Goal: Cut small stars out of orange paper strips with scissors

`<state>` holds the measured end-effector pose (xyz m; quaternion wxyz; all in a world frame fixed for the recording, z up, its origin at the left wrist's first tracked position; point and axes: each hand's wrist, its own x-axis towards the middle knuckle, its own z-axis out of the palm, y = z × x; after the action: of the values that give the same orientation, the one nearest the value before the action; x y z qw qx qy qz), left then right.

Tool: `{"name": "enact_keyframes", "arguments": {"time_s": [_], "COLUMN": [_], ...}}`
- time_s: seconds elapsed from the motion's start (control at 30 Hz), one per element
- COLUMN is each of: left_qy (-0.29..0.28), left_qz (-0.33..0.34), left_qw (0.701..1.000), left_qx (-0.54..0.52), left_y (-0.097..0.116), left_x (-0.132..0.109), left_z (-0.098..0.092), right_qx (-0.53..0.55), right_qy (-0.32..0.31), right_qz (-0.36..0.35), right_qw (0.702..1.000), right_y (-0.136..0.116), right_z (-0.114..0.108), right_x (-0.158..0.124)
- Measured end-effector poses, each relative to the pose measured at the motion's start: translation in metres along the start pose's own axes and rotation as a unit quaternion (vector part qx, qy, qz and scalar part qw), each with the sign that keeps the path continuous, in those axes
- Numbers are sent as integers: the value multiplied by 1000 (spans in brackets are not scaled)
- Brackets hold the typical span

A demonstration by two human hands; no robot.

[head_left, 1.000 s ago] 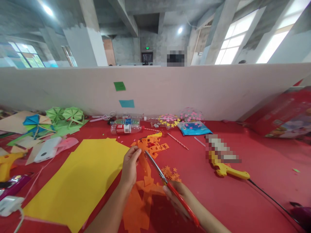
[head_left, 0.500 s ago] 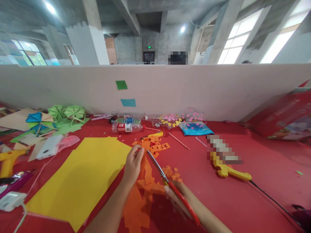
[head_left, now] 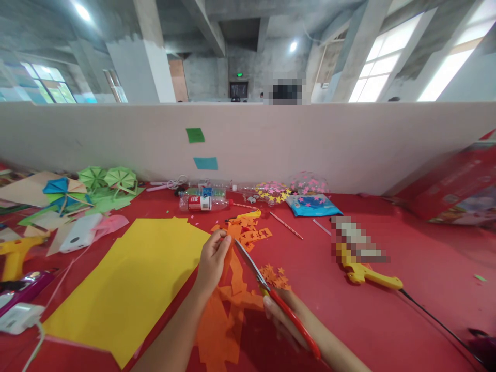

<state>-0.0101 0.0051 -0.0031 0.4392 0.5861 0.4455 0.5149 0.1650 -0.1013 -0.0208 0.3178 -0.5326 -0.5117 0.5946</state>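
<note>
Near the front edge of the red counter (head_left: pixel 349 310), the left hand (head_left: pixel 212 261) pinches the top of an orange paper (head_left: pixel 227 315) strip between thumb and fingertips, lifting it while the rest lies crumpled on the counter. The right hand (head_left: pixel 284 315) is closed around the red handles of the scissors (head_left: pixel 271 294), whose blades slant up just beside the strip. A yellow sheet (head_left: pixel 132 279) lies to the left, and small orange stars (head_left: pixel 276 276) lie just beyond the blades.

We log: bright daylight, blown-out tall white windows (head_left: pixel 377 62), round ceiling lamps (head_left: pixel 293 46); wide-angle bending, soft edges.
</note>
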Motion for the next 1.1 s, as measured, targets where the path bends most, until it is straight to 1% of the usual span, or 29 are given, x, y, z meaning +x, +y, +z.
{"name": "enact_keyframes", "arguments": {"time_s": [0.27,0.57,0.73,0.9,1.1], "left_qy": [-2,2,4,1,-4], "left_qz": [6,8,7,7,12], "left_qw": [1000,1000,1000,1000,1000], "left_qx": [11,12,15,12,8], "left_y": [1,2,4,4,5], "left_x": [-1,0,-1,-1,-1], "left_z": [0,1,1,0,1], "right_qx": [-26,-43,-25,-22,-12], "right_qy": [1,0,-7,-10,5], "right_qz": [-4,-1,-17,-5,7], "right_qw": [1000,999,1000,1000,1000], "right_y": [-8,-4,-3,-5,-6], "right_z": [-1,-3,-3,-3,-1], "right_x": [-1,0,0,-1,-1]}}
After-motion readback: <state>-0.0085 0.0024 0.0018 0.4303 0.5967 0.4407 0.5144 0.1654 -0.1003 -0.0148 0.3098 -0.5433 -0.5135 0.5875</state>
